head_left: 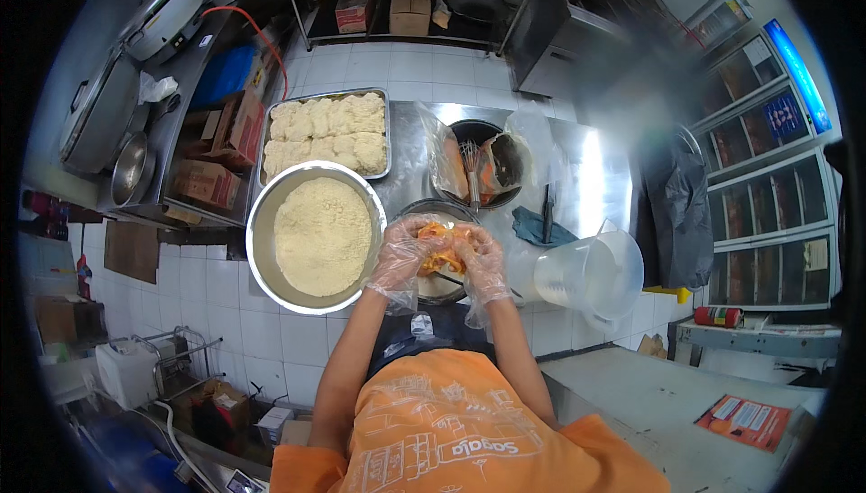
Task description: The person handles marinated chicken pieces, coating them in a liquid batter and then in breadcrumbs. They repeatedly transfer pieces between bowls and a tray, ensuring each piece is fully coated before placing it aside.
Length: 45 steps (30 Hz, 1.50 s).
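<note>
In clear plastic gloves, my left hand (401, 254) and my right hand (483, 265) come together around a wet orange piece of food (442, 254), perhaps marinated meat. They hold it above a dark bowl (417, 215) with pale liquid (437, 288) inside. Left of my hands stands a wide steel bowl (256, 263) of pale yellow crumbs (323, 233). Behind that, a metal tray (389, 137) carries rows of crumb-coated pieces (329, 128). A black tub (458, 125) beyond my hands contains a whisk (472, 173), plastic bags and something orange.
A translucent plastic jug (591, 275) lies at the right table edge. Near it a dark-handled utensil (548, 213) rests on a teal cloth (532, 225). Black plastic (681, 222) hangs at the far right, before a glass-door fridge (771, 213). Shelves with cardboard boxes (209, 184) stand left.
</note>
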### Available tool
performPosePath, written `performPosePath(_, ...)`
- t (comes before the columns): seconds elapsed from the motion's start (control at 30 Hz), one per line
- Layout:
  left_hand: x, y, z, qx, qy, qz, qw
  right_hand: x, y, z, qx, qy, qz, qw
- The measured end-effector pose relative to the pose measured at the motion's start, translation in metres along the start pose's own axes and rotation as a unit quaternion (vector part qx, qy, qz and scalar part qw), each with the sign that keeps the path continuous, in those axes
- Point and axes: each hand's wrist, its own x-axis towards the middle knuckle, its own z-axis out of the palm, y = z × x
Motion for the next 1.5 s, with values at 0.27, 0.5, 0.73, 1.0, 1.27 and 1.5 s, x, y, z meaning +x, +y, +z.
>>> performPosePath(0.27, -0.012, 0.006, -0.008, 0.153, -0.011, 0.005, 0.988, -0.003, -0.001, -0.025, -0.428, 0.039, -0.030, 0.902)
performPosePath(0.5, 0.007, 0.009, -0.008, 0.230, 0.026, 0.012, 0.973, 0.048, 0.002, -0.098, -0.483, 0.262, -0.148, 0.823)
performPosePath(0.73, 0.096, 0.043, 0.009, 0.281, 0.127, 0.002, 0.951, 0.182, 0.041, -0.188, -0.621, 0.421, 0.044, 0.660)
performPosePath(1.0, 0.143, 0.037, 0.028, 0.422, 0.100, 0.048, 0.900, 0.226, 0.039, -0.237, -0.629, 0.389, 0.238, 0.629)
performPosePath(1.27, 0.179, 0.092, 0.065, 0.488, 0.085, 0.222, 0.840, 0.227, 0.025, -0.251, -0.500, 0.245, 0.167, 0.814)
performPosePath(1.5, 0.190, 0.183, 0.064, 0.458, 0.082, 0.288, 0.837, 0.099, -0.068, -0.143, -0.259, 0.359, -0.028, 0.896)
